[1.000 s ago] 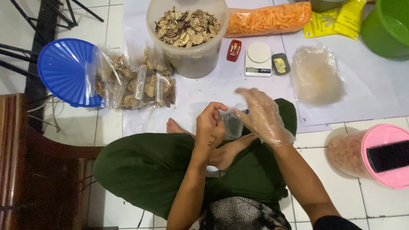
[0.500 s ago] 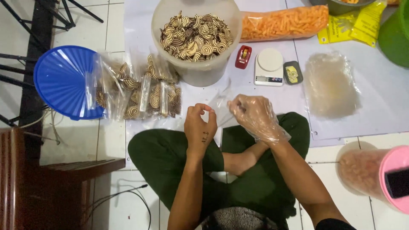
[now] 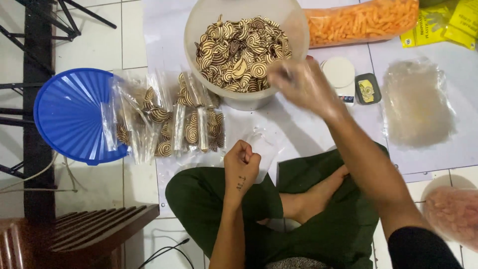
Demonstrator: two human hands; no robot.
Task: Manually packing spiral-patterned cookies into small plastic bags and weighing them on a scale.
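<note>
The left hand [image 3: 242, 162] pinches a clear small bag [image 3: 264, 144]; the blurred, gloved right hand [image 3: 303, 87], grip unclear, reaches the tub of swirl cookies [image 3: 239, 50]. Filled packets [image 3: 169, 119] lie left.

The scene was evenly and brightly lit from overhead, with only soft, faint shadows on the pale floor [image 3: 99, 30]. The right hand [image 3: 303, 87] was smeared by motion blur above the tub [image 3: 199, 30], while the left hand [image 3: 241, 164] stayed sharp. Mild glare shone on the clear plastic bags [image 3: 164, 119]. The pink container [image 3: 453, 214] at the corner looked soft.
</note>
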